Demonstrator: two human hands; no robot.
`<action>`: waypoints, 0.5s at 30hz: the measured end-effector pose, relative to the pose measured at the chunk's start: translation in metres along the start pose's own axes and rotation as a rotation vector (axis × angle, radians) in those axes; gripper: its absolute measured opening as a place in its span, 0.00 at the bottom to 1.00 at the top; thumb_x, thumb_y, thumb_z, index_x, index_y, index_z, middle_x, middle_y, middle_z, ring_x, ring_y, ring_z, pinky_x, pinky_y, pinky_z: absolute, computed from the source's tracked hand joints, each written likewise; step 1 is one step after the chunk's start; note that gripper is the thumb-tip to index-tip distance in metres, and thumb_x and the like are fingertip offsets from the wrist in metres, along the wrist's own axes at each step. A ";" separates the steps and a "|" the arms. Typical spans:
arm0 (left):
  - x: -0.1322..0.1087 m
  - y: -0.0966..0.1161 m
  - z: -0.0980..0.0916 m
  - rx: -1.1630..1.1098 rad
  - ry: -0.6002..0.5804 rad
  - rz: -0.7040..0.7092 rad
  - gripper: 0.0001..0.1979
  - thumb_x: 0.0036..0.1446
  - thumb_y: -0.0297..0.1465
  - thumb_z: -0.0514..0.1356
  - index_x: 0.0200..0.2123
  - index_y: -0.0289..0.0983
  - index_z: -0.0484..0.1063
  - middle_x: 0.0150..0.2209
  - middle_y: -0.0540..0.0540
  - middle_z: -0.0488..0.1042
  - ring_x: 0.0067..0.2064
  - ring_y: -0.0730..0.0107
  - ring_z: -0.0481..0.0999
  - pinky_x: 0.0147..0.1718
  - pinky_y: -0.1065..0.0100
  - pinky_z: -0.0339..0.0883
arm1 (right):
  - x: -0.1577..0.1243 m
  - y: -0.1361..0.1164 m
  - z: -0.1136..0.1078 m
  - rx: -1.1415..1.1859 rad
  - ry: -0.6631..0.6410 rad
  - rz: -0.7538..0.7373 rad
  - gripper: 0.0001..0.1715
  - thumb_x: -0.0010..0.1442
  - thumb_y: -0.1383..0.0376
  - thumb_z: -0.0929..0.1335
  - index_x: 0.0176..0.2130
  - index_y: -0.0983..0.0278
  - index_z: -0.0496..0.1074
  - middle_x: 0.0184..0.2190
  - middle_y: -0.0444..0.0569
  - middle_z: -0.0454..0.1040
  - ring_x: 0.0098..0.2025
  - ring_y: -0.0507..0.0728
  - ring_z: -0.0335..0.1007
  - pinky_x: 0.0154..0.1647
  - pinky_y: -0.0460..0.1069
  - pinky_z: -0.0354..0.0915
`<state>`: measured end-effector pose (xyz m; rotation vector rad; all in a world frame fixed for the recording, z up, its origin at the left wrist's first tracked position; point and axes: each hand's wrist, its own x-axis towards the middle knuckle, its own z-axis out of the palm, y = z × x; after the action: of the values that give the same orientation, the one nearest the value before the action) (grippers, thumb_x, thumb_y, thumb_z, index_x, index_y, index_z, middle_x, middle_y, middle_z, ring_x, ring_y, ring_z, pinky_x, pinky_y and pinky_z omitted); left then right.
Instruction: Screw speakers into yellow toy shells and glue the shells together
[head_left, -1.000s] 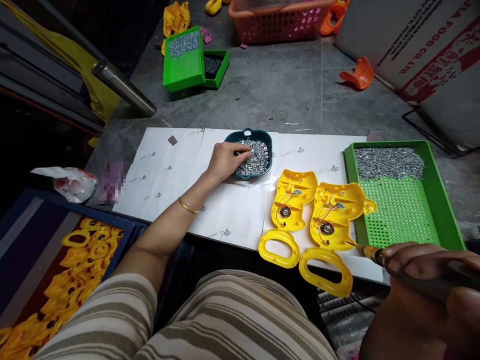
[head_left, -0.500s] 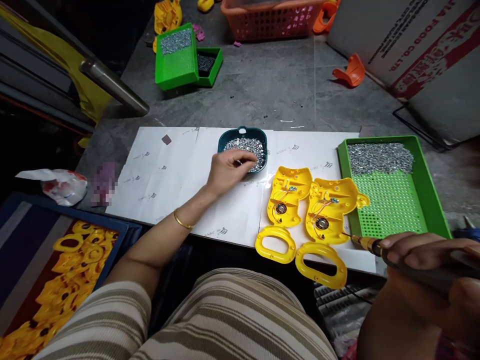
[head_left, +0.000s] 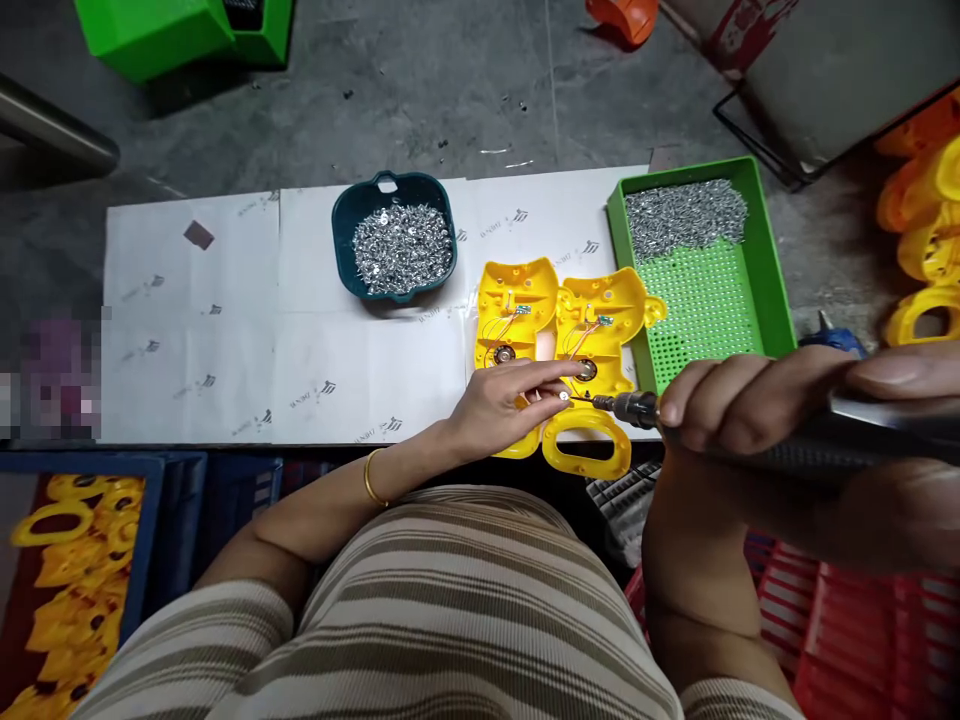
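Note:
My left hand pinches a small shiny screw between thumb and fingers, with its forefinger stretched over the speaker of the right yellow plastic shell. In my right hand is a dark electric screwdriver, its thin bit pointing left close to the screw. Whether bit and screw touch, I cannot tell. Beside it lies the left yellow shell, also with wires, a small circuit board and a round speaker inside. Below the shells are two yellow handle rings, the left one partly under my left hand.
A dark teal bowl of screws stands on the white sheet. At right is a green perforated tray with more screws. Blue crates with yellow parts sit at lower left, a red crate at lower right.
My left hand has left the screw bowl and moved right to the shells, now with a screw. The screwdriver has shifted left to meet it. The view has tilted downward.

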<state>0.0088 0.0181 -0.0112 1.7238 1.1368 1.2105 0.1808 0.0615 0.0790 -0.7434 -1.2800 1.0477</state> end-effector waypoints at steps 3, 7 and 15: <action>0.001 0.000 -0.001 0.018 -0.011 0.028 0.15 0.60 0.26 0.62 0.51 0.42 0.75 0.45 0.47 0.81 0.38 0.72 0.82 0.42 0.69 0.78 | -0.002 0.006 0.001 0.175 -0.082 -0.041 0.11 0.53 0.57 0.72 0.33 0.57 0.69 0.14 0.36 0.66 0.10 0.51 0.59 0.09 0.49 0.63; 0.000 -0.001 -0.001 0.048 -0.037 0.057 0.16 0.60 0.25 0.62 0.51 0.41 0.74 0.47 0.47 0.81 0.39 0.73 0.82 0.42 0.71 0.77 | -0.003 0.010 0.000 0.181 -0.108 -0.055 0.10 0.53 0.58 0.73 0.36 0.59 0.72 0.15 0.37 0.66 0.12 0.51 0.61 0.12 0.50 0.66; 0.000 -0.005 -0.001 0.168 -0.073 0.149 0.14 0.63 0.27 0.58 0.52 0.36 0.73 0.46 0.46 0.81 0.36 0.77 0.80 0.40 0.73 0.75 | -0.003 0.014 0.007 0.215 -0.131 -0.077 0.09 0.57 0.60 0.71 0.37 0.61 0.74 0.17 0.40 0.68 0.13 0.51 0.62 0.11 0.49 0.63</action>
<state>0.0065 0.0203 -0.0149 1.9934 1.1097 1.1569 0.1714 0.0628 0.0667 -0.4647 -1.2727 1.1648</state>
